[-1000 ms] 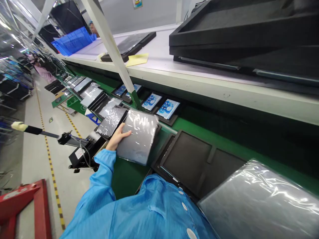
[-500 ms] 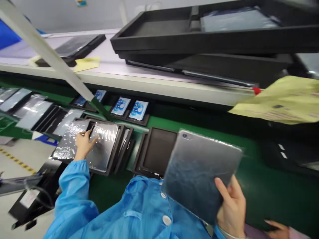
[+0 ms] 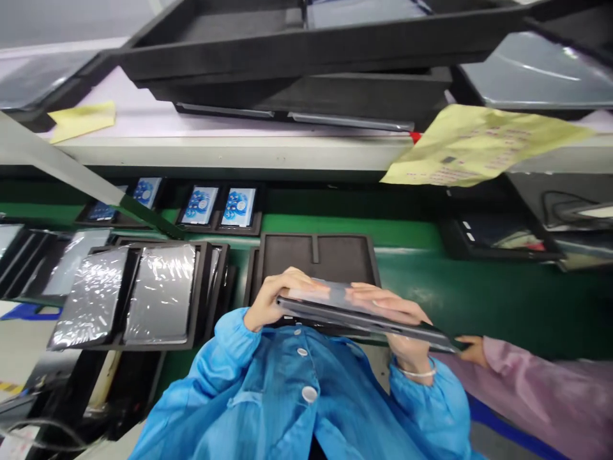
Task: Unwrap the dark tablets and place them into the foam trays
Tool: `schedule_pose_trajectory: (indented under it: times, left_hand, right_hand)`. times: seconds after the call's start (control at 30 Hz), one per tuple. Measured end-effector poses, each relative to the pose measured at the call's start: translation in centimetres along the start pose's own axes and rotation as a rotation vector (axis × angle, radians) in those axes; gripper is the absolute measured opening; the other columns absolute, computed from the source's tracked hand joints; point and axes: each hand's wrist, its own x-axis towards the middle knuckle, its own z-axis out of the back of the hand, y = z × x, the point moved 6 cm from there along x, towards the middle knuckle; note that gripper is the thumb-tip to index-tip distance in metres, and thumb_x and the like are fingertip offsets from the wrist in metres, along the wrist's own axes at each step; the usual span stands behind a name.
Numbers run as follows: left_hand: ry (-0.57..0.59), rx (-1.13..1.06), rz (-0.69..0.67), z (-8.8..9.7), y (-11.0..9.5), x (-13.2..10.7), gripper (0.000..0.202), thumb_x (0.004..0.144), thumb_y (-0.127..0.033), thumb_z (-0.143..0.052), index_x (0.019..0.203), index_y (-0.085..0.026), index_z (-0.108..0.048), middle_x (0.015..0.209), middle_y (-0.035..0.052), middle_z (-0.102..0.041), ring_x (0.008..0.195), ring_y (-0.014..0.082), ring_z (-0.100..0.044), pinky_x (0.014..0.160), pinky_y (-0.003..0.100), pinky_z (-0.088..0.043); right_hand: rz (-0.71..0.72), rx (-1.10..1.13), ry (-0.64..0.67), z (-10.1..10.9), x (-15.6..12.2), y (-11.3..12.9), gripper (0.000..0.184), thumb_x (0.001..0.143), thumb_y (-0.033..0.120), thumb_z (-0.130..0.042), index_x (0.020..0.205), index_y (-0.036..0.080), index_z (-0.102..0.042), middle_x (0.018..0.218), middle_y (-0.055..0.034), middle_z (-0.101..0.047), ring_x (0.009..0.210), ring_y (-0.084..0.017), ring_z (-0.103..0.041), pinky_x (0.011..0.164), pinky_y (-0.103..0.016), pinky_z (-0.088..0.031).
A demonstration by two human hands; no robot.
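Near the black tray [image 3: 288, 257], our left hand [image 3: 280, 295] and right hand [image 3: 400, 313] grip a tablet [image 3: 345, 314]; two holds presumably steady it.

A white-edged shelf [image 3: 239, 153] spans the workstation before you, a small yellow slip [image 3: 85, 120] lying toward your left. To your right, a printed yellow sheet [image 3: 479, 148] droops over the edge beside a red tab [image 3: 415, 137]; a slanting post [image 3: 62, 163] stands left, a co-worker's pink sleeve [image 3: 550, 383] right.
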Motion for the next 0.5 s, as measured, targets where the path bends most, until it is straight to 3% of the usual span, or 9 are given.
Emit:
schedule_pose_trajectory:
  times: [0.17,0.37,0.5]
  left_hand:
    - [-0.011,0.025,-0.074,0.1,0.1,-0.3,0.036,0.095,-0.056,-0.06,0.109,-0.024,-0.069,0.105,0.0118,-0.08,0.101,0.031,-0.076,0.092,0.052,-0.053]
    - [0.01,0.124,-0.035,-0.3,0.2,-0.9,0.037,0.097,-0.06,-0.052,0.106,-0.027,-0.065,0.107,0.0027,-0.08,0.103,0.0295,-0.075,0.094,0.051,-0.051]
    - [0.042,0.072,-0.15,-0.8,-0.4,-0.5,0.033,0.102,-0.054,-0.045,0.117,-0.03,-0.063,0.115,0.0018,-0.079,0.101,0.0281,-0.076,0.091,0.049,-0.051]
  right_hand:
    - [0.112,0.004,0.125,-0.5,0.8,1.3,0.025,0.097,0.034,-0.063,0.122,0.031,-0.069,0.11,-0.0102,-0.077,0.102,-0.032,-0.074,0.089,-0.059,-0.059]
    - [0.136,-0.025,0.162,-0.8,0.8,2.4,0.026,0.1,0.029,-0.058,0.124,0.03,-0.067,0.113,-0.0073,-0.076,0.103,-0.028,-0.074,0.091,-0.058,-0.059]
    - [0.138,-0.032,0.155,-1.0,1.0,2.7,0.026,0.101,0.039,-0.056,0.121,0.029,-0.07,0.108,-0.0089,-0.078,0.099,-0.03,-0.075,0.088,-0.057,-0.061]
